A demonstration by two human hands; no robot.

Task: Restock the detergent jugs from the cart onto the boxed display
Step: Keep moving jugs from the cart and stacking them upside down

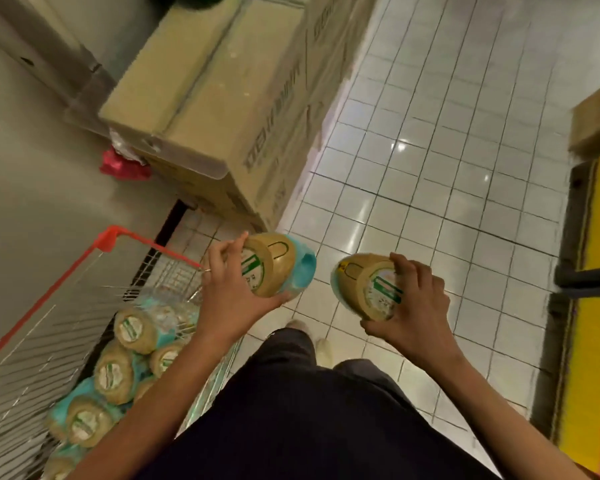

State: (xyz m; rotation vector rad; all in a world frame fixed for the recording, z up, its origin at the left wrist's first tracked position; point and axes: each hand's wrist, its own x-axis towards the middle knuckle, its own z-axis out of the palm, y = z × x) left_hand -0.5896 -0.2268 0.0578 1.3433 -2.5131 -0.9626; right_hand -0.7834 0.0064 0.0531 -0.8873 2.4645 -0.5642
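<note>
Dark clothing (309, 427) of the person fills the bottom of the view, and both bare arms reach forward from it. Left hand (231, 299) grips one detergent jug (278, 265) by its tan top, with the fingers curled around it. This jug is turquoise and lies tilted in the air, just beside the red rim of the wire cart (66, 278). Right hand (416, 306) holds a second jug (368, 285) in the same way, fingers spread over the tan top. Both jugs hang above the white tiled floor (430, 150), a little apart from each other. More jugs (115, 375) lie packed together inside the cart, at the lower left. Stacked cardboard boxes (222, 98) stand ahead, beyond the cart, and their top is bare. A small red object (122, 166) sits against the left side of the boxes. Light shoes (324, 351) show on the floor between the arms.
</note>
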